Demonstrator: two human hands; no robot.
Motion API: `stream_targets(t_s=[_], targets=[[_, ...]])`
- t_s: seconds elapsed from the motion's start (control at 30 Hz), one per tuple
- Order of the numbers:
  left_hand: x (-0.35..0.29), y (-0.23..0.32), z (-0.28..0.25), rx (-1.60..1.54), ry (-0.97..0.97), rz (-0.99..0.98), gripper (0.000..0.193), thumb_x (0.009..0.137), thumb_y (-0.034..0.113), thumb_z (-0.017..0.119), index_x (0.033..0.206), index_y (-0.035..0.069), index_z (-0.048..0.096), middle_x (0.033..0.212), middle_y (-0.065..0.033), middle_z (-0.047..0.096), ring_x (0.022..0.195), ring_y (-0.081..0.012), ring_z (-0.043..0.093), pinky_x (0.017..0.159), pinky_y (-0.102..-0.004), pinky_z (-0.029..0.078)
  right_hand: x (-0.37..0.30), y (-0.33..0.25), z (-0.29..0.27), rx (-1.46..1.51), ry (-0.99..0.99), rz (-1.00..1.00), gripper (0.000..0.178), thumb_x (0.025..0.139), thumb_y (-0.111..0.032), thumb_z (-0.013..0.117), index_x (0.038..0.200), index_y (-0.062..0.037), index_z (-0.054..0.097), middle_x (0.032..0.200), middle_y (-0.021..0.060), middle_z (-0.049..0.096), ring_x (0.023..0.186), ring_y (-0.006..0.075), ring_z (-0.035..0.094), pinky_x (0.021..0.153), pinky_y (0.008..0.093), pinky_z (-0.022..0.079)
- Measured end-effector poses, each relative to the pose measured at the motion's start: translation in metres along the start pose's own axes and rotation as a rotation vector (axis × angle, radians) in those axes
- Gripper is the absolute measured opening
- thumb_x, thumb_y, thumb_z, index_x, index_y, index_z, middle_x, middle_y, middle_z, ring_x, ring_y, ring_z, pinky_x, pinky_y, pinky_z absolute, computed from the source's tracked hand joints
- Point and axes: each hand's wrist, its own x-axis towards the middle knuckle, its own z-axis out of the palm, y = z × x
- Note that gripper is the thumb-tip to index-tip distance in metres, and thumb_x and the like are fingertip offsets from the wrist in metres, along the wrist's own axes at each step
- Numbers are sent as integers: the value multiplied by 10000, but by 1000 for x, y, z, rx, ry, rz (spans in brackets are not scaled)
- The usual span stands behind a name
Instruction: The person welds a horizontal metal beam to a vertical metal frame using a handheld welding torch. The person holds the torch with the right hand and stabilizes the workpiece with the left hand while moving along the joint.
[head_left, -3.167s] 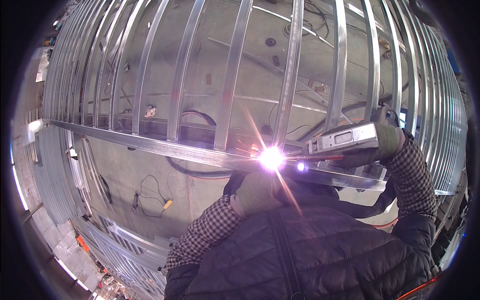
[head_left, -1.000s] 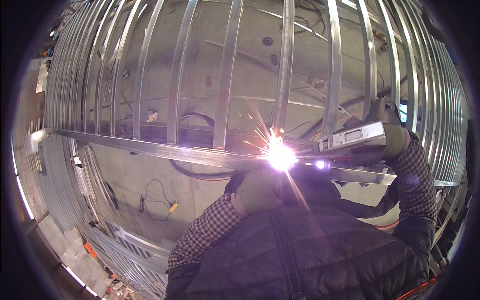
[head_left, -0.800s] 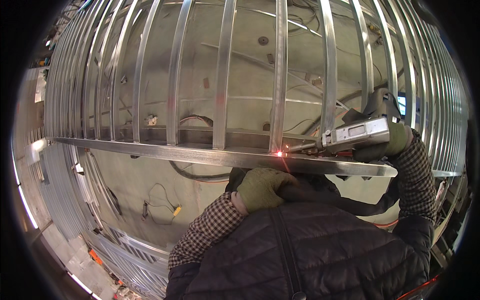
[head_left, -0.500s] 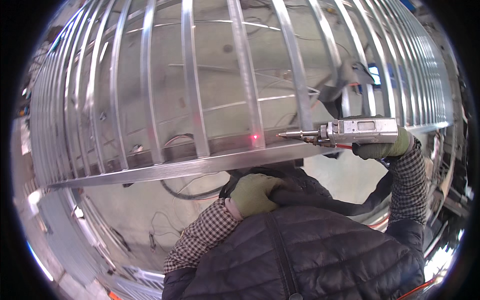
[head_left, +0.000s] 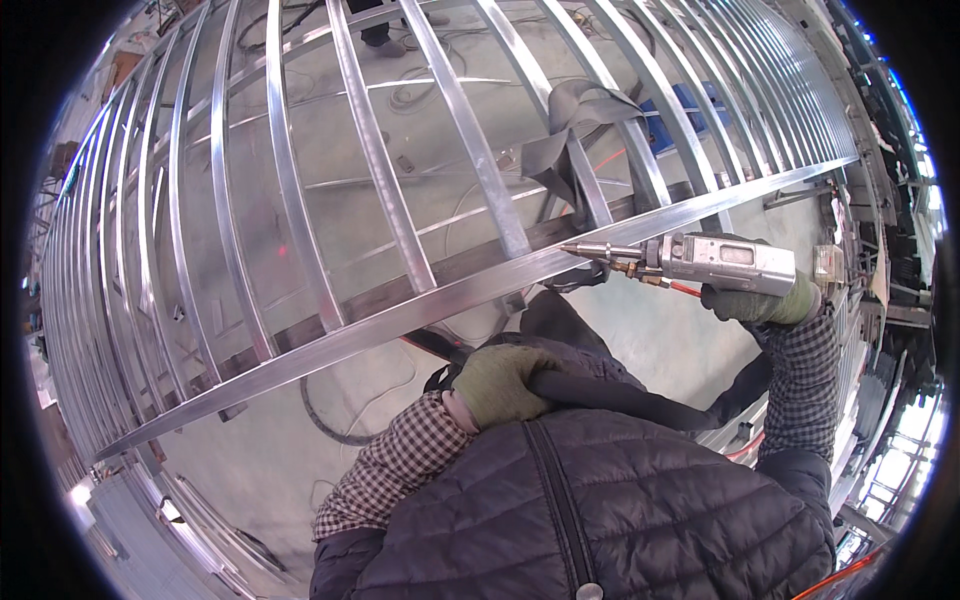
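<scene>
My gloved right hand (head_left: 768, 302) is wrapped around the grip of a silver handheld welding gun (head_left: 730, 262). Its pointed nozzle reaches left, overlapping the near rail (head_left: 480, 285) of a shiny metal frame in the picture; whether it touches cannot be told. A row of slim metal bars (head_left: 375, 160) runs away from that rail. My left hand (head_left: 508, 384), in a green glove, is closed around the thick black sheathed cable (head_left: 620, 397), held in front of my dark padded jacket. The cable curves right toward the gun.
A dark grey strap-like piece (head_left: 560, 150) drapes over the bars, near a blue box (head_left: 690, 115) beyond the frame. Another person's shoe (head_left: 385, 47) shows at the far side. A dark hose (head_left: 325, 425) loops on the floor. Long metal profiles (head_left: 200, 530) lie at lower left.
The frame now appears more slanted in view, its right end higher. The gun tip sits over the near rail, farther right along the frame. A red light spot by the nozzle now shows fainter, farther left.
</scene>
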Motion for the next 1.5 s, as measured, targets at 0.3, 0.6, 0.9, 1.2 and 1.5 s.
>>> stream_targets(t_s=[0.3, 0.6, 0.9, 1.2, 1.5], targets=[[87, 29, 46, 7, 98, -50, 508, 736, 264, 891, 1228, 172, 806, 1127, -113, 816, 1077, -318, 775, 969, -417, 599, 21, 56, -97, -223, -140, -316, 480, 935, -111, 843, 1369, 18, 685, 1092, 81, 763, 897, 180, 708, 790, 338, 601], [165, 70, 107, -44, 335, -65, 442, 721, 248, 860, 1140, 124, 799, 1070, -133, 800, 1048, -358, 753, 942, -458, 597, 85, 90, -179, -225, -389, -577, 615, 940, -187, 881, 1472, 18, 651, 1351, 189, 745, 1163, 274, 742, 1002, 394, 606], [168, 64, 94, 90, 465, -104, 501, 673, 236, 916, 1159, 171, 812, 1149, -104, 792, 1120, -355, 738, 1023, -478, 577, 173, 30, -146, -374, -655, -813, 680, 938, -256, 898, 1494, 32, 631, 1372, 197, 741, 1119, 286, 760, 998, 385, 607], [153, 40, 60, 32, 572, -22, 512, 671, 258, 902, 1168, 182, 807, 1113, -110, 795, 1076, -344, 753, 990, -481, 589, 251, -29, -76, -401, -798, -902, 520, 943, -244, 872, 1389, -21, 724, 1299, 186, 761, 1123, 341, 760, 970, 411, 610], [157, 31, 65, 15, 576, 55, 506, 737, 306, 861, 1227, 204, 781, 1103, -95, 788, 1057, -330, 760, 941, -468, 602, 278, -44, -55, -349, -948, -753, 515, 954, -236, 870, 1390, -8, 720, 1301, 179, 758, 1155, 334, 741, 1004, 408, 587]])
